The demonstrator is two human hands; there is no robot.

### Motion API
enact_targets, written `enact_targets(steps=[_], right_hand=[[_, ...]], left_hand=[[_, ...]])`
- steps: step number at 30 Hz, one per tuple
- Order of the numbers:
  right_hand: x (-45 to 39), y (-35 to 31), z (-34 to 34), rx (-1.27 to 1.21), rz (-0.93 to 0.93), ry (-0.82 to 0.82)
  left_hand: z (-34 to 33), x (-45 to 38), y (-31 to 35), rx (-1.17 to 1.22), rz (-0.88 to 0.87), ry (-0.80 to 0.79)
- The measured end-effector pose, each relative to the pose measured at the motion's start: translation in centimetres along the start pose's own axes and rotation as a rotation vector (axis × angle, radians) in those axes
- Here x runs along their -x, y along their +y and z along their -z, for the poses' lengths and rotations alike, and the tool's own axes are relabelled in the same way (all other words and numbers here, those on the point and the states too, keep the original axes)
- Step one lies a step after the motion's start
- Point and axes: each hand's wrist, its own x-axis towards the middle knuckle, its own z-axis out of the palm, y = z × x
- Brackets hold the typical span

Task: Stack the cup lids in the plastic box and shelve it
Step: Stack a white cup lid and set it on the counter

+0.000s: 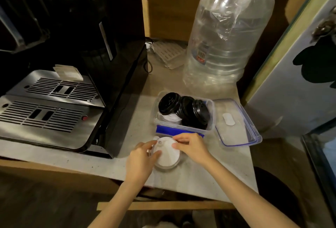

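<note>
Nearest, on the counter (200, 176), the left hand (141, 162) and right hand (192, 146) both close their fingers around the rim of a white lid stack (167, 155), so the gathering step seems in hand, and next it must go into the open plastic box (211, 116) just behind, beside the black lids (183, 109).

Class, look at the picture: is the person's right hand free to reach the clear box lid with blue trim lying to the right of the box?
Probably yes. The clear box lid with blue trim lies flat on bare counter, nothing between it and the right hand. But both hands grip the white cup lids, so it must let go first.
</note>
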Motion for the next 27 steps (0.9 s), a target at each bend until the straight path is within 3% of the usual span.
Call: enact_targets(steps=[9,16,19,24,27], right_hand=[[0.0,0.9,-1.0,0.143,-0.019,0.08],[0.6,0.7,0.0,0.132,-0.011,0.035],[0.6,-0.3,2.3,0.135,0.041,0.07],[-0.5,-2.0,7.9,0.206,0.141,0.267],[-2.3,-2.2,10.1,0.28,0.134,0.256]], left_hand=[[-1.4,-0.9,-0.5,-0.085,0.004,-0.023],[-1.6,-1.1,-0.5,-0.093,-0.035,-0.04],[-1.0,-1.9,0.6,-0.125,-0.136,0.0],[0.1,-4.9,5.8,-0.071,-0.318,0.044],[-0.3,-7.0,8.3,-0.067,-0.413,0.004]])
